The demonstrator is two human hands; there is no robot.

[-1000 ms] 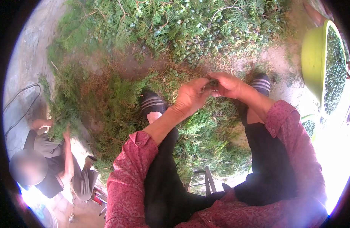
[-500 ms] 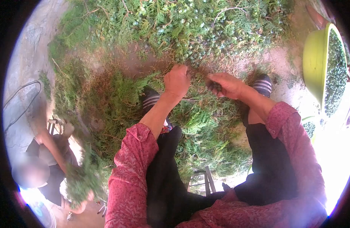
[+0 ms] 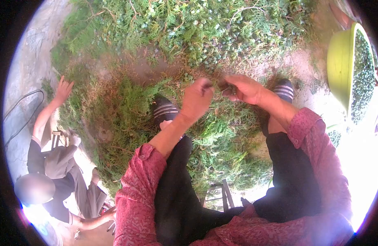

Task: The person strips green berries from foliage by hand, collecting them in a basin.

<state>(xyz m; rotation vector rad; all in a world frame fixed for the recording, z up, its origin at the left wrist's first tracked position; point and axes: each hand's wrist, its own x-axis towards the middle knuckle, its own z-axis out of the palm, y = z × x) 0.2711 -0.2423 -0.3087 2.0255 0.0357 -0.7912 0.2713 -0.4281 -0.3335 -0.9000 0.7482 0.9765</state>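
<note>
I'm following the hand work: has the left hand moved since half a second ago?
Yes. Against the striped left shoe, the left hand has shifted rightward and slightly back toward the wearer, closing toward the right hand.

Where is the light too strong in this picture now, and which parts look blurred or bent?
All in the head view: glare whites out the area below the green basin, with a smaller patch at lower left; the left hand looks slightly soft; the other person's head is a smooth blur; black, curved borders and bending suggest a very wide lens.
</note>
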